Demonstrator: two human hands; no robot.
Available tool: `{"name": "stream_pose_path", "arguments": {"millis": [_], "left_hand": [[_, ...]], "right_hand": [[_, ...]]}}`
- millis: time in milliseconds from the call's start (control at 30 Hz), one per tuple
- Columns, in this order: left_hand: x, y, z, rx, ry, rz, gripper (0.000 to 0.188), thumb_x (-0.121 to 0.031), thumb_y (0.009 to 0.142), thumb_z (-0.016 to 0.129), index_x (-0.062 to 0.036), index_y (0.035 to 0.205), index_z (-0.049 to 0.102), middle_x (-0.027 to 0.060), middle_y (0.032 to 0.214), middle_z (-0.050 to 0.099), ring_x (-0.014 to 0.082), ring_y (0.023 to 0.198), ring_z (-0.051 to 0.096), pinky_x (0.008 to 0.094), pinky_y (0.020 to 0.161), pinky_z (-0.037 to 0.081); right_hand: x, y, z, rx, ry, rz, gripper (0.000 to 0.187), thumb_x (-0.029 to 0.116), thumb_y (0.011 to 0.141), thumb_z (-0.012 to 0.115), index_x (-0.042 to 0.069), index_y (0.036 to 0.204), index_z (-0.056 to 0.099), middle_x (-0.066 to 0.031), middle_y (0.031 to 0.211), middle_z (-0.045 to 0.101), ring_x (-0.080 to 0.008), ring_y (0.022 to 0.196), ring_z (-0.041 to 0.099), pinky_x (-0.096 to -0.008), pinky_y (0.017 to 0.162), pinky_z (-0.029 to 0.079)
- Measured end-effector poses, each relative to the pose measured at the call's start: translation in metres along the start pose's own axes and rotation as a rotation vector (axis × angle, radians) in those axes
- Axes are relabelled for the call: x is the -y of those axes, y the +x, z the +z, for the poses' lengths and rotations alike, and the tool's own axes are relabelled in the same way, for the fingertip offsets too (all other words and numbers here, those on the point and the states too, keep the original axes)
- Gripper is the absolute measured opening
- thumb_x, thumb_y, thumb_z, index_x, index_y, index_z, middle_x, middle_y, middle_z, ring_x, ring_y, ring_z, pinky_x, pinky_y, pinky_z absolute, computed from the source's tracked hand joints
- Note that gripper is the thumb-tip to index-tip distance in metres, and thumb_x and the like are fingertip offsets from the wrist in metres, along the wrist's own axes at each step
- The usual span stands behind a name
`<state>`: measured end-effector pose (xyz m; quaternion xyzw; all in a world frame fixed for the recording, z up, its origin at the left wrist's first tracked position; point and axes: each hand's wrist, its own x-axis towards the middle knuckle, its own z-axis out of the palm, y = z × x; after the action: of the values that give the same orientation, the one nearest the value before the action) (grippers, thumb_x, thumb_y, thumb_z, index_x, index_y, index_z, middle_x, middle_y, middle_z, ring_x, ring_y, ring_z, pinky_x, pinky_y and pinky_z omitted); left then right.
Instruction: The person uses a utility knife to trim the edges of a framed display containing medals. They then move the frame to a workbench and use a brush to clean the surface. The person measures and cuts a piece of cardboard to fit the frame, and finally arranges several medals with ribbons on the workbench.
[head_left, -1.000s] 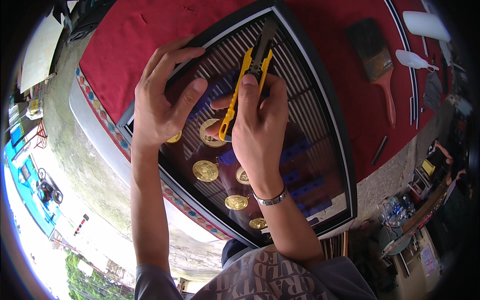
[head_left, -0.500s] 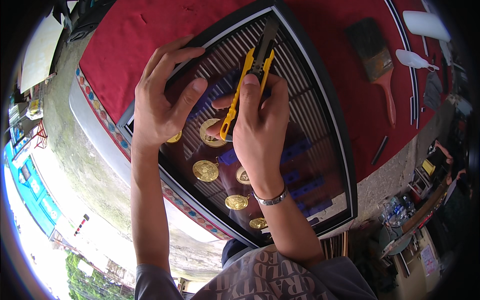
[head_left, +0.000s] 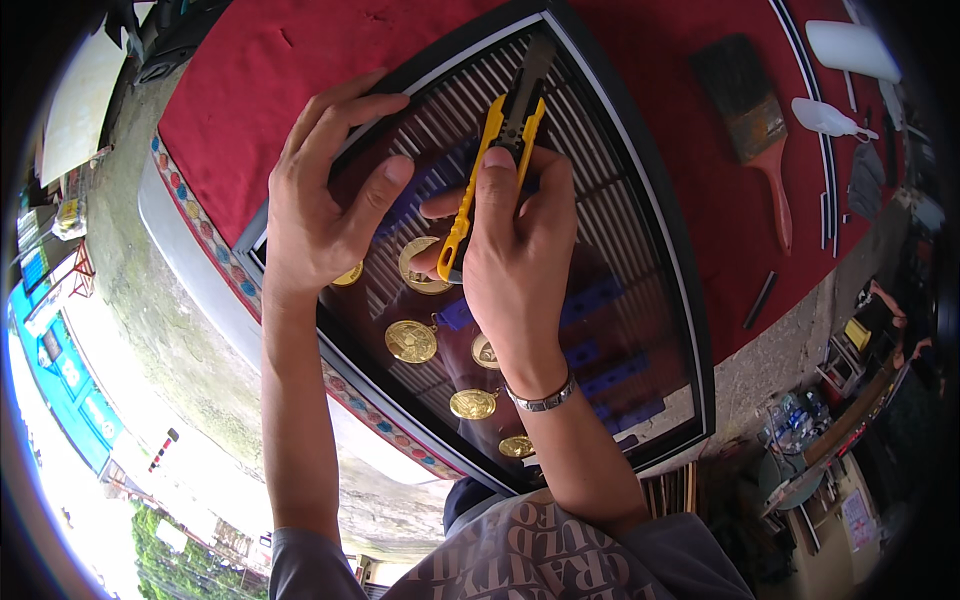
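Observation:
Gripped in my right hand [head_left: 520, 220] is a yellow and black utility knife [head_left: 490, 170], its blade extended toward the far corner of a dark picture frame [head_left: 640, 190]. The thumb presses on the knife's body. My left hand [head_left: 325, 190] lies on the frame's left edge, fingers spread and holding nothing. Under the glass, several gold medals [head_left: 411, 341] with blue ribbons [head_left: 590, 300] show against a dark backing. Striped reflections cross the glass, and my hands cover part of the display.
The frame lies on a red cloth [head_left: 230, 110] with a patterned border. To its right are a wide paintbrush [head_left: 755, 130], a white bottle [head_left: 852, 50], a smaller white squeeze bottle [head_left: 828, 117] and thin strips [head_left: 815, 80]. A cluttered bench [head_left: 830, 440] stands beyond at lower right.
My right hand and the knife have shifted very slightly to the left. The left hand and the frame stay where they were.

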<state>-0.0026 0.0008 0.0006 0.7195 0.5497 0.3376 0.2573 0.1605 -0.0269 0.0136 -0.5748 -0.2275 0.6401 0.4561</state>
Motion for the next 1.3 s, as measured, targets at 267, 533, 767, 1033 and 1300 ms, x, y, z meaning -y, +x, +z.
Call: {"name": "stream_pose_path", "arguments": {"millis": [267, 533, 767, 1033, 1300], "left_hand": [[0.002, 0.0, 0.0, 0.003, -0.006, 0.004, 0.041, -0.028, 0.087, 0.075, -0.0038, 0.119, 0.067, 0.0196, 0.127, 0.063, 0.0359, 0.114, 0.064, 0.0404, 0.097, 0.05], [0.001, 0.0, 0.0, 0.001, 0.0, 0.006, 0.041, -0.029, 0.087, 0.074, -0.0041, 0.118, 0.068, 0.019, 0.127, 0.063, 0.0355, 0.113, 0.064, 0.0399, 0.096, 0.051], [0.002, 0.0, 0.0, 0.001, -0.001, 0.012, 0.041, -0.03, 0.087, 0.074, -0.0045, 0.118, 0.068, 0.0184, 0.126, 0.064, 0.0347, 0.112, 0.065, 0.0392, 0.094, 0.052], [0.003, -0.001, 0.0, 0.003, -0.003, 0.018, 0.04, -0.029, 0.087, 0.074, -0.0048, 0.118, 0.068, 0.0185, 0.126, 0.064, 0.0348, 0.112, 0.065, 0.0399, 0.094, 0.053], [-0.001, 0.001, 0.002, -0.026, -0.059, -0.027, 0.036, -0.023, 0.088, 0.074, -0.0047, 0.118, 0.067, 0.0185, 0.124, 0.064, 0.0353, 0.111, 0.065, 0.0405, 0.095, 0.051]], "right_hand": [[0.004, -0.004, 0.001, 0.01, -0.015, 0.019, 0.027, 0.023, 0.105, 0.051, -0.002, 0.109, 0.042, -0.0121, 0.071, 0.065, -0.014, 0.052, 0.065, -0.0257, 0.04, 0.054], [0.004, -0.003, 0.0, 0.017, -0.024, 0.008, 0.028, 0.025, 0.105, 0.05, -0.002, 0.109, 0.041, -0.0128, 0.071, 0.065, -0.0144, 0.052, 0.065, -0.0258, 0.042, 0.055], [-0.002, -0.002, 0.005, -0.006, 0.02, -0.021, 0.028, 0.025, 0.106, 0.049, -0.002, 0.109, 0.041, -0.0131, 0.072, 0.066, -0.0148, 0.05, 0.065, -0.0258, 0.041, 0.054], [-0.003, -0.002, 0.004, -0.009, 0.035, -0.016, 0.027, 0.024, 0.106, 0.049, -0.001, 0.109, 0.04, -0.0128, 0.072, 0.065, -0.0141, 0.05, 0.064, -0.0254, 0.041, 0.053], [-0.004, -0.026, -0.006, 0.041, 0.019, -0.026, 0.029, 0.024, 0.105, 0.051, -0.002, 0.113, 0.04, -0.0105, 0.074, 0.066, -0.0105, 0.053, 0.064, -0.0225, 0.043, 0.052]]}}
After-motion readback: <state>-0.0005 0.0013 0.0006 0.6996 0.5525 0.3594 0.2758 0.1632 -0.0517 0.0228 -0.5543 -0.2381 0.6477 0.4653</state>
